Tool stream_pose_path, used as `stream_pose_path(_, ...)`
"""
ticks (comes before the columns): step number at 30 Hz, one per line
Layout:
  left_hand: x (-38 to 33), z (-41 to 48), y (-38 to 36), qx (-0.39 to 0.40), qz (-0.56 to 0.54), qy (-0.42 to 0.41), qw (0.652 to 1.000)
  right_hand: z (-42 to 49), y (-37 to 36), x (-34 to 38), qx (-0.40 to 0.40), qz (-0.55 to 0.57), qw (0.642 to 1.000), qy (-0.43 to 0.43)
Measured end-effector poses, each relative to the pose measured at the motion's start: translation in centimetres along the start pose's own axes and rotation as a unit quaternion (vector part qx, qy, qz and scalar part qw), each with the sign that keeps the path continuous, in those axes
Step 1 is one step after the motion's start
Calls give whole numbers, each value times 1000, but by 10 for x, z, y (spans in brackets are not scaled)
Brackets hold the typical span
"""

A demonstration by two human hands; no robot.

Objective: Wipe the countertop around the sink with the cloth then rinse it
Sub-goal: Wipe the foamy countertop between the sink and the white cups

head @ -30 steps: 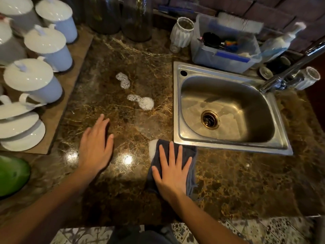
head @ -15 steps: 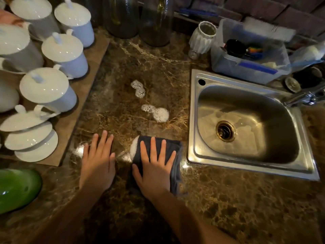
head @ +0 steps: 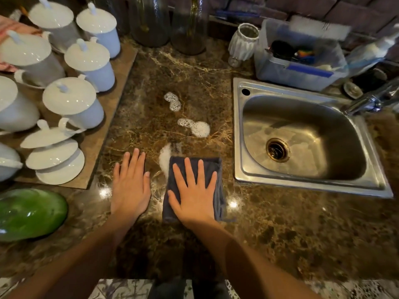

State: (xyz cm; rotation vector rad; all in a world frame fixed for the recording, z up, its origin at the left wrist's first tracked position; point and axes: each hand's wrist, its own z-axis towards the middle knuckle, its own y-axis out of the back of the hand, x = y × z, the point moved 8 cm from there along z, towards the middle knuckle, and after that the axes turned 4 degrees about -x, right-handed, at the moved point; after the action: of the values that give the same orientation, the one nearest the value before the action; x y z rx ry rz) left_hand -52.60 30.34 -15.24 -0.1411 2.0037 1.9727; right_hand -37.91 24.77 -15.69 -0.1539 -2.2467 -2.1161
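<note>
**Obs: cloth [head: 217, 169] under right grip [head: 193, 195]**

I see my right grip flat, fingers spread, pressing the cloth on the counter [head: 280, 223] just left of the sink [head: 236, 126]. Left grip [head: 130, 188] lies flat, open, beside it. Foam [head: 164, 158] touches the cloth's far-left corner.

White lidded cups [head: 73, 100] (on a board [head: 92, 146]) crowd the left edge.

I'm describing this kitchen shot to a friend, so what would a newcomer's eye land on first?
Two hands lie flat on the marble countertop: the right hand presses a dark cloth, the left hand rests beside it. White foam patches sit just beyond the cloth, with the steel sink to their right.
</note>
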Motion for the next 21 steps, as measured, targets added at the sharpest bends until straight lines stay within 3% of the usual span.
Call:
stream_pose_path(11,3,-6,-1,-7,-28,13,1000,-133,-4,-3,54,-37,997,32)
stream_pose_path(15,3,-4,-1,-12,-47,11,999,-111,-1,8,63,-30,996,47)
stream_pose_path(21,5,0,-3,-24,-64,10,998,-9,-4,39,40,24,999,29)
